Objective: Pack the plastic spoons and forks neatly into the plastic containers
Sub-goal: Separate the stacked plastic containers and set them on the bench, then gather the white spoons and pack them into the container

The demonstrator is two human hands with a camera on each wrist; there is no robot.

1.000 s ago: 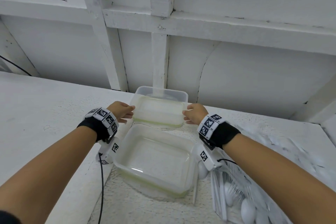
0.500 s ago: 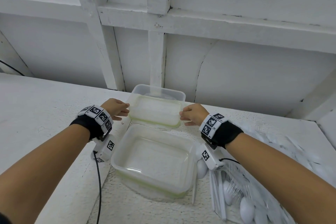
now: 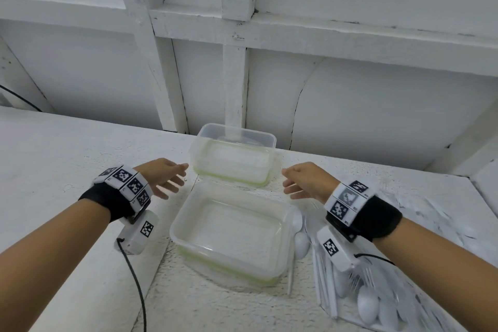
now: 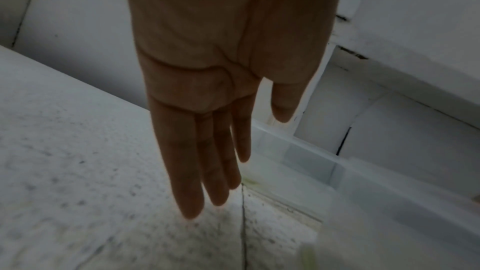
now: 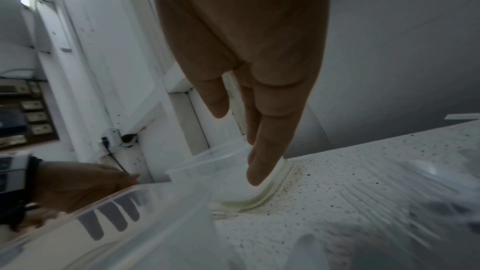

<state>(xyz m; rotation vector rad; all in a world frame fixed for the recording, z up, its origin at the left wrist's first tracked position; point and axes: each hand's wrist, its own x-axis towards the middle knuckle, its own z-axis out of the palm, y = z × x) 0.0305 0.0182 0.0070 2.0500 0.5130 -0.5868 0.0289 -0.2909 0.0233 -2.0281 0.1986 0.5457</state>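
Two clear rectangular plastic containers stand open on the white table, the near container (image 3: 231, 234) in front of the far container (image 3: 233, 162). My left hand (image 3: 177, 179) hovers just left of the far one, fingers straight and empty. My right hand (image 3: 287, 182) hovers just right of it, also open and empty. White plastic spoons and forks (image 3: 369, 302) lie in a heap at the lower right, and one spoon (image 3: 301, 242) lies against the near container. In the left wrist view my fingers (image 4: 207, 171) point down beside the far container (image 4: 306, 161). In the right wrist view my fingers (image 5: 262, 147) overlap the far container (image 5: 262, 194).
A white panelled wall (image 3: 350, 105) rises directly behind the far container. A black cable (image 3: 134, 283) trails from my left wrist across the table (image 3: 67, 148). Clear plastic wrapping (image 3: 431, 224) with more cutlery spreads along the right side.
Both hands held the far container's sides earlier. They have let go and drawn apart and back, fingers spread, leaving the container standing behind the near one.
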